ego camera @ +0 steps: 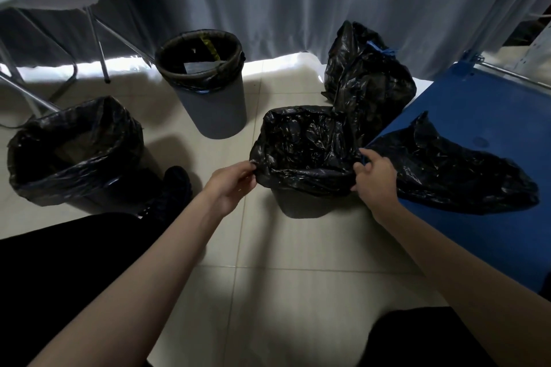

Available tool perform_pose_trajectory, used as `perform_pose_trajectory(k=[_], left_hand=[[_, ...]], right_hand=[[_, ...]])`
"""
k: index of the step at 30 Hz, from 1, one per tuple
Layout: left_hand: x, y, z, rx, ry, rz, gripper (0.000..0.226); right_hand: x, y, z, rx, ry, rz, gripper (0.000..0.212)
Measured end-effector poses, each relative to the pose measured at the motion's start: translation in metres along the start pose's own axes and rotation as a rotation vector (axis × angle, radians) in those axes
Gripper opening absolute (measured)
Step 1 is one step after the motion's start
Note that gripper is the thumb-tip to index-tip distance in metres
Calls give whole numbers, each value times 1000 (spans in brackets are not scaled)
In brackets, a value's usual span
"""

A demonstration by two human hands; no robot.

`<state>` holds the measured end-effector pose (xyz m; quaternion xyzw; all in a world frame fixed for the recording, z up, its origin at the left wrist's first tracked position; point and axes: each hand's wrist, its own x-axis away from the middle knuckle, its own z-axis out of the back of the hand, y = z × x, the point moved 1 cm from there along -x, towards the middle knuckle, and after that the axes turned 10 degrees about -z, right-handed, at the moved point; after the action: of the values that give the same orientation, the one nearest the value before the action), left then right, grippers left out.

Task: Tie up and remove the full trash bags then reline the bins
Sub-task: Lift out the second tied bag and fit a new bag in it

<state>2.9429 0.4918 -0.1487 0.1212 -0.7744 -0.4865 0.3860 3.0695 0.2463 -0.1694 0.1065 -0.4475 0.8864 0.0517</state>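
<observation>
A small grey bin (301,205) stands on the tiled floor in front of me, and a black liner bag (301,143) is draped over its rim. My left hand (231,185) pinches the liner's left edge. My right hand (376,176) grips its right edge at the rim. Behind it a full black bag (366,80), tied with a blue drawstring, sits on the floor. A second grey bin (213,107) at the back holds a lined bag with rubbish inside. A third bin (74,152) on the left wears a loose black liner.
A flat black bag (453,170) lies on the blue cart platform (465,116) at right. A folding table's metal legs (98,48) stand at back left before a grey curtain (268,0). My dark shoe (173,188) rests beside the left bin.
</observation>
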Motion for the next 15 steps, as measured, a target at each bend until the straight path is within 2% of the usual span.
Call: perform_pose_trajectory(k=[2, 8, 10, 11, 13, 15], left_hand=[[-2, -2, 1, 34, -31, 26, 13], [-3, -13, 1, -182, -85, 68, 28], [-6, -17, 1, -329, -80, 59, 29], [-9, -19, 0, -417, -49, 13, 28], [-12, -17, -3, -543, 123, -191, 18], [-10, -7, -7, -633, 279, -554, 9]], right_hand=[[1, -1, -3, -17, 28, 29, 40], [1, -1, -8, -111, 79, 43, 32], [2, -1, -7, -131, 77, 41, 28], [4, -3, -7, -138, 73, 53, 25], [8, -5, -8, -153, 51, 91, 21], [12, -7, -9, -166, 36, 121, 23]])
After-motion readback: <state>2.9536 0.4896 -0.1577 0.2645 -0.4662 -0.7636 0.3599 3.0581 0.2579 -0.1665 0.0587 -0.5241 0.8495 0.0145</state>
